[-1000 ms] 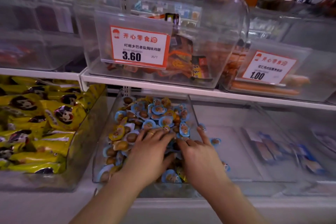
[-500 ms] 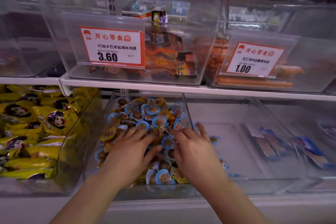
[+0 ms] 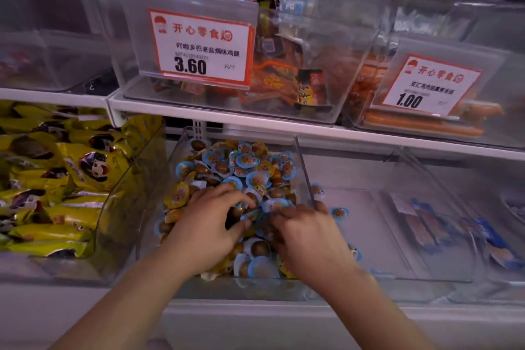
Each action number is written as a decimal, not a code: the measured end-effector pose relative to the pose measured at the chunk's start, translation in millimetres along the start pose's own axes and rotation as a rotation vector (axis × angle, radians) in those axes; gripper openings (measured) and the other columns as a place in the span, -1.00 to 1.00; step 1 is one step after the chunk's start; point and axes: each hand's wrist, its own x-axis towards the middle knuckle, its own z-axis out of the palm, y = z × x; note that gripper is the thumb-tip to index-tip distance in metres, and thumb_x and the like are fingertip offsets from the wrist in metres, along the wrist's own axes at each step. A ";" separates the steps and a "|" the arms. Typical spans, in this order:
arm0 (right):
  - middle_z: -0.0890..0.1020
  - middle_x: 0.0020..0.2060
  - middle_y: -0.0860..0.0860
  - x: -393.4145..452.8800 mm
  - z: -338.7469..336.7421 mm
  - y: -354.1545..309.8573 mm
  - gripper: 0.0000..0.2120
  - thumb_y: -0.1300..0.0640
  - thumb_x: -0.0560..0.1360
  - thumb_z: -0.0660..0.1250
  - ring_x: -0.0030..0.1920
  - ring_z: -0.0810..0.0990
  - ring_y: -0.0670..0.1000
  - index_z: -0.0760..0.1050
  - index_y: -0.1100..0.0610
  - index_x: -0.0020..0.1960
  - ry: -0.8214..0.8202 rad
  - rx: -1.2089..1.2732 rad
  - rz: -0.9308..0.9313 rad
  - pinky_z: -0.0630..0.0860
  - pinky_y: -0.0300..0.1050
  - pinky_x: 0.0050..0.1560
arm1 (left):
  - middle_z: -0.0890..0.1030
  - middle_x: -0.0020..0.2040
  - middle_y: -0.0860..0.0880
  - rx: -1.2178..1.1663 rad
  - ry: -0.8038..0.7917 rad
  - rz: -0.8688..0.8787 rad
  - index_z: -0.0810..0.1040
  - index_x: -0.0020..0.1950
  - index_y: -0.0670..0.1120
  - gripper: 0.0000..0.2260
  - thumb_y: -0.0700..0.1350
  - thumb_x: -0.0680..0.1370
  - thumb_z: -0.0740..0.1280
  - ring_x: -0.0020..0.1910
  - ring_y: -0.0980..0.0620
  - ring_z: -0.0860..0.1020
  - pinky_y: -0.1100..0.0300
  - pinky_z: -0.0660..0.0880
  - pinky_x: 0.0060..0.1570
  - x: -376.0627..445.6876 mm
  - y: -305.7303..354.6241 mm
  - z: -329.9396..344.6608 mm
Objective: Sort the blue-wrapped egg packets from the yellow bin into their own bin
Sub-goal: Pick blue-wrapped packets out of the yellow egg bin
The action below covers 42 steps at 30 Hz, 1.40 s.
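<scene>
A clear middle bin [image 3: 301, 156] holds a heap of small egg packets, blue-wrapped ones [image 3: 257, 179] mixed with yellow-wrapped ones [image 3: 179, 194]. Both my hands are down in this heap near its front. My left hand [image 3: 210, 226] curls its fingers and thumb round packets in the middle of the pile. My right hand [image 3: 309, 236] curls its fingers over blue packets by the bin's right wall. What lies inside each grip is hidden. A few blue packets [image 3: 339, 212] lie in the clear bin to the right [image 3: 397, 278].
A bin of yellow snack bags [image 3: 65, 179] stands to the left. Blue flat packs [image 3: 494, 241] lie at the far right. Above, a white shelf edge [image 3: 255, 122] carries clear bins with price tags 3.60 [image 3: 201, 47] and 1.00 [image 3: 429, 85].
Both hands lay spread over the pile earlier; now their fingers have curled in and the hands have drawn closer together. The view has shifted slightly.
</scene>
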 end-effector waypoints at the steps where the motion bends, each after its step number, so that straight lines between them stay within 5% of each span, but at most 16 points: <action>1: 0.69 -0.09 -0.05 -1.6 1.8 1.1 -0.81 0.06 0.42 0.40 -0.10 0.64 0.10 0.64 -0.04 0.03 0.051 0.065 0.017 0.48 0.02 0.00 | 0.45 0.11 0.31 -0.013 0.010 0.006 0.50 0.12 0.28 -0.73 0.08 0.47 0.45 0.17 0.04 0.46 -0.02 0.43 0.23 -0.9 2.1 -0.7; 4: 0.70 -0.14 -0.04 -4.5 5.0 3.3 -0.78 0.13 0.42 0.49 -0.12 0.65 0.07 0.66 0.03 0.07 0.203 0.371 0.093 0.57 0.00 -0.04 | 0.47 0.08 0.32 -0.093 0.077 0.005 0.55 0.11 0.24 -0.75 0.05 0.47 0.47 0.17 0.15 0.47 0.06 0.43 0.23 -2.3 11.8 -1.7; 9: 0.66 -0.18 -0.27 -3.2 -5.6 6.3 -0.77 0.14 0.46 0.50 -0.10 0.62 -0.25 0.64 -0.10 0.07 0.427 0.858 0.448 0.42 -0.53 -0.14 | 0.63 0.00 0.31 -0.501 0.274 -0.106 0.63 -0.01 0.26 -0.78 -0.05 0.46 0.52 0.06 0.34 0.56 0.32 0.48 0.08 0.2 33.9 -0.9; 13: 0.67 -0.31 -0.27 -0.3 -17.5 12.9 -0.79 0.19 0.48 0.49 -0.26 0.63 -0.30 0.57 -0.12 -0.09 0.566 1.065 0.659 0.41 -0.51 -0.30 | 0.71 -0.08 0.19 -0.793 0.311 -0.240 0.67 -0.05 0.21 -0.82 -0.06 0.44 0.53 -0.04 0.23 0.65 0.17 0.57 0.02 3.6 50.9 3.3; 15: 0.70 -0.32 -0.16 1.3 -21.5 17.3 -0.87 0.20 0.50 0.46 -0.31 0.65 -0.19 0.60 0.00 -0.14 0.623 1.172 0.773 0.52 -0.32 -0.25 | 0.72 -0.10 0.14 -0.843 0.326 -0.272 0.68 -0.07 0.12 -0.88 -0.03 0.43 0.53 -0.07 0.18 0.67 0.11 0.59 0.03 4.9 58.0 7.8; 17: 0.68 -0.36 0.02 2.2 -25.0 20.5 -0.87 0.21 0.55 0.41 -0.41 0.60 -0.04 0.58 0.17 -0.18 0.643 1.370 0.914 0.54 -0.05 -0.26 | 0.71 -0.11 0.16 -0.821 0.333 -0.241 0.67 -0.05 0.11 -0.87 0.00 0.42 0.52 -0.06 0.19 0.66 0.20 0.57 -0.01 4.3 67.6 12.4; 22: 0.52 -0.31 0.08 -8.6 -45.8 19.1 -0.97 0.20 0.48 0.35 -0.51 0.39 -0.03 0.54 0.17 -0.11 0.420 2.006 1.108 0.32 -0.16 -0.50 | 0.63 0.00 0.27 -0.604 0.378 -0.053 0.63 0.00 0.28 -0.77 -0.05 0.47 0.50 0.05 0.33 0.56 0.50 0.40 0.00 -0.2 93.2 23.1; 29: 0.60 -0.38 0.00 -37.0 -66.5 28.3 -0.50 -0.29 0.54 0.20 -0.47 0.52 -0.05 0.70 0.06 -0.20 -0.051 2.197 0.854 0.22 -0.25 -0.58 | 0.56 0.06 0.27 -0.540 0.307 0.171 0.61 0.10 0.21 -0.81 -0.02 0.53 0.36 0.16 0.18 0.52 0.31 0.40 0.16 6.9 131.4 41.0; 31: 0.57 -0.37 -0.02 -42.3 -60.1 34.1 -0.61 -0.24 0.53 0.26 -0.42 0.55 -0.08 0.70 0.04 -0.08 -0.031 2.184 0.863 0.23 -0.24 -0.52 | 0.50 0.26 0.30 -0.457 0.181 0.209 0.54 0.29 0.20 -0.70 0.12 0.59 0.21 0.37 0.09 0.39 0.09 0.33 0.35 8.8 136.4 51.3; 33: 0.62 -0.32 0.03 -45.3 -48.4 46.3 -0.74 -0.06 0.53 0.34 -0.38 0.59 -0.06 0.65 0.10 0.05 0.076 2.196 0.966 0.38 -0.23 -0.48 | 0.17 0.51 0.34 -0.412 -0.023 0.182 0.19 0.49 0.34 -0.52 0.36 0.57 -0.01 0.57 0.14 0.02 0.01 0.10 0.53 8.9 136.1 60.9; 36: 0.64 -0.24 0.14 -46.8 -32.6 73.1 -0.82 0.20 0.51 0.37 -0.38 0.60 0.01 0.60 0.22 0.09 0.202 2.215 1.103 0.46 -0.20 -0.36 | -0.21 0.54 0.40 -0.356 -0.181 0.146 -0.21 0.49 0.47 -0.41 0.51 0.48 -0.17 0.53 0.28 -0.30 0.02 -0.10 0.55 2.6 130.1 71.4; 38: 0.62 -0.30 0.16 -46.1 -20.5 90.0 -0.91 0.29 0.52 0.35 -0.41 0.58 0.03 0.55 0.24 0.02 0.258 2.129 1.177 0.41 -0.25 -0.51 | -0.11 0.53 0.44 -0.376 -0.079 0.154 -0.06 0.52 0.43 -0.47 0.44 0.55 -0.11 0.54 0.33 -0.18 0.15 -0.06 0.51 -0.5 124.3 71.0; 42: 0.60 -0.18 0.15 -42.7 -0.5 115.3 -0.91 0.18 0.53 0.36 -0.26 0.56 0.09 0.57 0.16 -0.14 0.197 1.853 1.208 0.39 -0.08 -0.30 | 0.39 0.37 0.30 -0.184 0.141 0.133 0.48 0.35 0.19 -0.66 0.09 0.64 0.07 0.41 0.32 0.24 0.18 0.21 0.41 3.8 98.1 57.1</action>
